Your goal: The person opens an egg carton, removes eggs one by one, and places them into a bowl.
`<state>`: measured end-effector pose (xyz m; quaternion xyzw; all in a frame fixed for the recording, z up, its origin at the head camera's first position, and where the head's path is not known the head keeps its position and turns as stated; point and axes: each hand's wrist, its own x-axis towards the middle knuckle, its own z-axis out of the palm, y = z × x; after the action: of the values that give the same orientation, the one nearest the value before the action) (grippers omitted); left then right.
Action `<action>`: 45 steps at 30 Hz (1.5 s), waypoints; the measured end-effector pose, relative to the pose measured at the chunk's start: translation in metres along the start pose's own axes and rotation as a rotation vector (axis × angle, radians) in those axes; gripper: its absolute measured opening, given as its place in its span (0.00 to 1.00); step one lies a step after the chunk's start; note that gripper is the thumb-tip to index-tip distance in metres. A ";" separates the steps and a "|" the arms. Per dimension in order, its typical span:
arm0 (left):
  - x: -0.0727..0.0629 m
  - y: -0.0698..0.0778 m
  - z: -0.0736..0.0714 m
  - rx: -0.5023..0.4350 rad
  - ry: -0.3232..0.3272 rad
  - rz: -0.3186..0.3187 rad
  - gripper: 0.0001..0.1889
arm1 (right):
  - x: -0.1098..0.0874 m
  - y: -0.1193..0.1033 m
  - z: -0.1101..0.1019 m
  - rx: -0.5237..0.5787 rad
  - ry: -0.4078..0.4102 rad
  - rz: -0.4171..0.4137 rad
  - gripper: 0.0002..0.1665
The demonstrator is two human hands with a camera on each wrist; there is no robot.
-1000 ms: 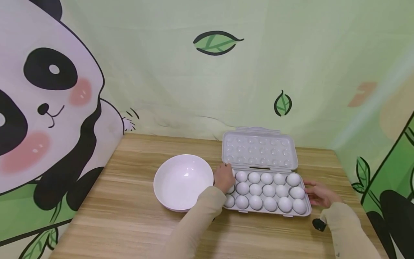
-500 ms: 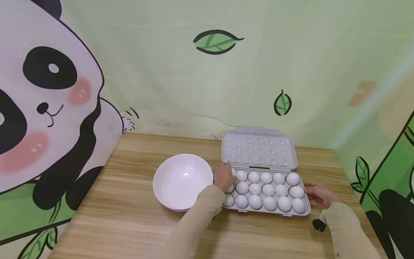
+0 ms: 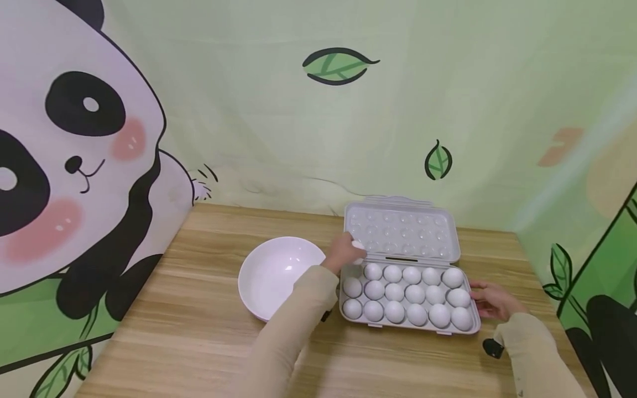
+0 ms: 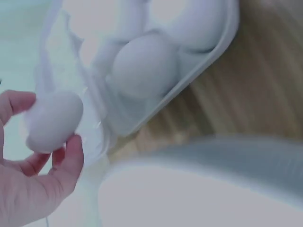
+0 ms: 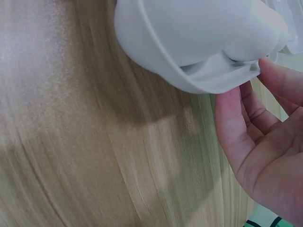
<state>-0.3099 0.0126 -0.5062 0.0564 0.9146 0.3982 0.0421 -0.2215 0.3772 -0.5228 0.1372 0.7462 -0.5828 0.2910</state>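
Note:
My left hand (image 3: 343, 251) holds a white egg (image 3: 358, 252) just above the back left corner of a white plastic egg box (image 3: 408, 328). In the left wrist view, fingertips and thumb pinch this egg (image 4: 54, 120) at its sides. The box's back left hollow has no egg in it; white eggs (image 3: 395, 292) fill the other hollows in view. Its lid (image 3: 402, 228) lies folded back behind. My right hand (image 3: 496, 301) grips the box's right end, and in the right wrist view its fingertips (image 5: 229, 106) touch the rim.
A white bowl (image 3: 266, 282) stands left of the egg box, partly behind my left forearm. Both rest on a wood-grain table (image 3: 199, 331). Behind the table hangs a green backdrop (image 3: 249, 110) printed with a panda and leaves.
My left hand has lifted the egg out of the back left hollow, moving up and slightly back. The right hand stays at the box's right end. The head view shifts slightly.

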 end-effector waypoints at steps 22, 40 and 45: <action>-0.031 -0.019 -0.127 -0.322 -0.350 -0.273 0.12 | 0.000 -0.002 0.000 -0.045 0.005 0.016 0.38; -0.046 -0.072 -0.114 -0.123 -0.323 -0.327 0.14 | -0.001 -0.002 0.001 -0.032 0.027 0.016 0.39; -0.056 -0.078 -0.112 -0.129 -0.256 -0.313 0.12 | -0.003 -0.005 0.003 -0.042 0.032 0.017 0.38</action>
<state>-0.2738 -0.1289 -0.4856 -0.0392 0.8721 0.4339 0.2228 -0.2206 0.3730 -0.5178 0.1467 0.7618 -0.5621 0.2866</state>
